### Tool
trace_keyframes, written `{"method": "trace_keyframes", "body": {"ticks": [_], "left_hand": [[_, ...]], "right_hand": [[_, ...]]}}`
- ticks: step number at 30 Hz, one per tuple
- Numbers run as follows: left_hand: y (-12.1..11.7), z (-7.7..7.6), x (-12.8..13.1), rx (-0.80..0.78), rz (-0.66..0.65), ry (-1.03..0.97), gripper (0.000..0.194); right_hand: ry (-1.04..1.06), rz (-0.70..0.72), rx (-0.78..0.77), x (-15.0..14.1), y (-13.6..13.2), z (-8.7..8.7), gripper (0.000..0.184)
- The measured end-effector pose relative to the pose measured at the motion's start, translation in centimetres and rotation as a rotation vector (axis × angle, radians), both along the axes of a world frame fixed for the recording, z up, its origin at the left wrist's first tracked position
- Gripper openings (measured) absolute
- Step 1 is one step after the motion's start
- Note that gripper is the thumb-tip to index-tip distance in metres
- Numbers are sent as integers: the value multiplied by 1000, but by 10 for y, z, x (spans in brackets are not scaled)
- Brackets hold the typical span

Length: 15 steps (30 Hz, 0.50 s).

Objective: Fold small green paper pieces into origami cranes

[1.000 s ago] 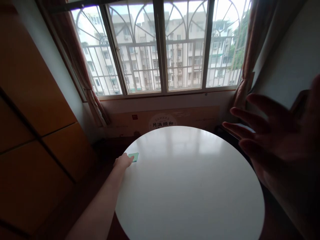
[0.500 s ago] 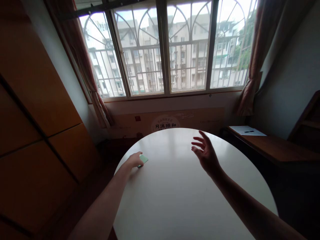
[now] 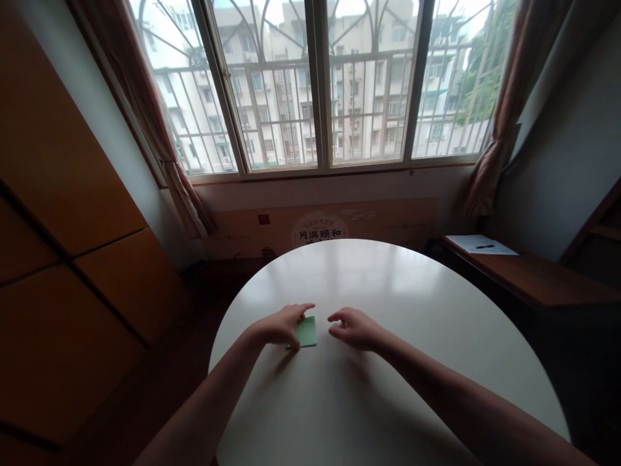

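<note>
White and glossy, a large round table (image 3: 427, 336) fills the foreground, its surface carrying dim shadows under both forearms. Near its middle is a small square pad of pale green paper (image 3: 307, 332), one side covered by the left hand (image 3: 283, 325). That hand has its thumb across the pad's near edge and its other fingers towards the far edge, holding the square between them—the index finger reaches out straight, while how firm the grip is I cannot tell. Just beside the pad, apart from it, is the right hand (image 3: 356, 329), thumb and forefinger parted and pointing at the green square, the remaining fingers loosely bent and partly hidden.

To the left stands a tall orange-brown wooden cabinet (image 3: 43, 349) with dark seams. Off to the right, past the table's rim, a low brown wooden bench (image 3: 548, 278) bears a white sheet of paper (image 3: 466, 243) with a slim black pen (image 3: 485, 246) lying on it. Beyond the table runs a long tan printed panel (image 3: 373, 223) with dark characters. Pinkish-red gathered curtains (image 3: 175, 188) flank a wide sliding window (image 3: 319, 84)—outside are pale metal bars (image 3: 369, 59), a beige apartment block (image 3: 291, 39) and green foliage (image 3: 482, 74).
</note>
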<state>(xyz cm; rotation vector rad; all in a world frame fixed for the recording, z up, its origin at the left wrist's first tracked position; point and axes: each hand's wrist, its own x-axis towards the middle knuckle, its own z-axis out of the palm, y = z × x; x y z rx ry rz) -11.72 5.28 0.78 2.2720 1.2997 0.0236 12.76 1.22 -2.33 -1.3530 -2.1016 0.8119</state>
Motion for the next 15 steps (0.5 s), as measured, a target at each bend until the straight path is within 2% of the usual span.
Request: {"method": "trace_keyframes", "body": {"ticks": [4, 9, 15], "left_hand": [[-15, -8, -8, 26, -6, -91, 115], [-16, -16, -24, 97, 58, -89, 114], [-14, -23, -30, 137, 95, -15, 110]], "right_hand": [[-149, -21, 46, -28, 12, 3, 42], [-278, -43, 44, -51, 18, 5, 47], [-384, 31, -137, -60, 38, 14, 26]]}}
